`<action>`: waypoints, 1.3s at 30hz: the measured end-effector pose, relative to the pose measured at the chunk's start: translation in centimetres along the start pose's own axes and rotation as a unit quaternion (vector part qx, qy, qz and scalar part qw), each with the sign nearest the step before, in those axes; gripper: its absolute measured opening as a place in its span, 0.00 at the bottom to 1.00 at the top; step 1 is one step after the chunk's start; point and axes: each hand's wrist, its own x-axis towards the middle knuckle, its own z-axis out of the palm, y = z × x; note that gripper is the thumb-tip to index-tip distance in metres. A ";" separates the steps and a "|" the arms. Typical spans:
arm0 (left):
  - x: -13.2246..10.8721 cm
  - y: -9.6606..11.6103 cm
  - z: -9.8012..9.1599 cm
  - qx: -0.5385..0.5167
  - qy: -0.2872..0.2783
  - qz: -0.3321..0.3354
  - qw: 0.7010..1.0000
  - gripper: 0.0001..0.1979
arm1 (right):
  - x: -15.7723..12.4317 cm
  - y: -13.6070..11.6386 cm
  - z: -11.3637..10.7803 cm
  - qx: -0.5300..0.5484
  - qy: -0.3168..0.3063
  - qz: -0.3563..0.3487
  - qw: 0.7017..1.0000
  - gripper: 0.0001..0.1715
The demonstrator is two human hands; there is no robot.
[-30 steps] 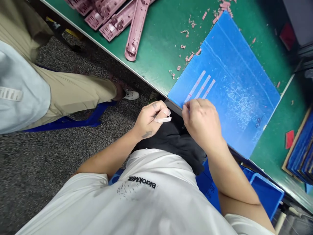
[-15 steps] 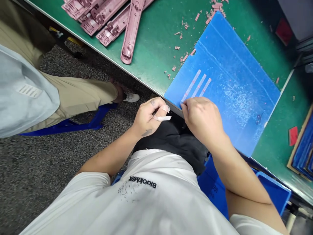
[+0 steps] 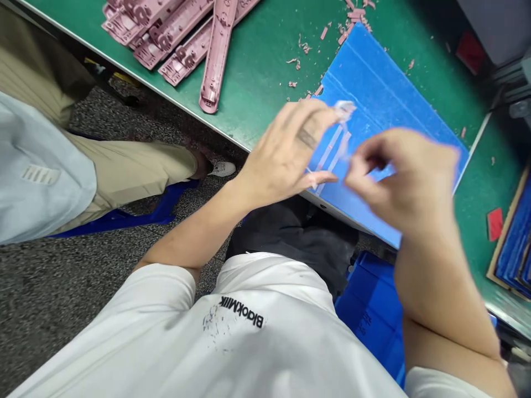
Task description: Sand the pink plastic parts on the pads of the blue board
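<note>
My left hand (image 3: 286, 149) is over the near edge of the blue board (image 3: 373, 72), fingers stretched out and thumb apart. A crumpled piece of clear film (image 3: 345, 109) clings at its fingertips. To the right, my right hand (image 3: 410, 177) is blurred, its thumb and forefinger pinched at the end of a thin translucent strip (image 3: 344, 148). Narrow clear strips (image 3: 329, 150) with reddish marks lie on the board between the hands, partly hidden by the left one.
Several pink plastic shells (image 3: 216, 61) lie at the back left of the green table (image 3: 265, 66). Pink scraps (image 3: 355, 14) are scattered around the board. A person in beige trousers (image 3: 133, 166) is at the left. A blue bin (image 3: 369, 309) stands below the table edge.
My left hand has moved up and right over the board and its fingers have spread. The right hand has moved right and up, lifting a strip from the board.
</note>
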 end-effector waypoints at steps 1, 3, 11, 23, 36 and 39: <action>0.5 0.1 0.5 -0.008 -0.019 0.005 1.000 0.19 | -0.9 -0.9 0.2 0.054 -0.021 -0.040 0.998 0.04; 0.4 -0.1 1.1 -0.030 -0.028 -0.016 0.999 0.20 | -2.3 -2.1 1.1 0.113 -0.030 -0.036 0.993 0.11; -7.0 -2.0 -2.7 0.005 0.139 -0.055 0.989 0.21 | -5.9 -1.3 8.3 0.045 -0.084 0.155 0.983 0.27; -8.9 0.0 -0.4 -0.052 0.093 -0.111 0.988 0.25 | -6.5 -1.6 9.3 0.058 -0.101 0.198 0.973 0.19; -9.3 0.3 0.0 -0.056 0.084 -0.123 0.987 0.26 | -6.7 -1.3 9.4 0.065 -0.101 0.165 0.979 0.18; -9.4 0.3 0.2 -0.053 0.071 -0.131 0.987 0.25 | -6.7 -1.3 9.3 0.066 -0.106 0.163 0.979 0.19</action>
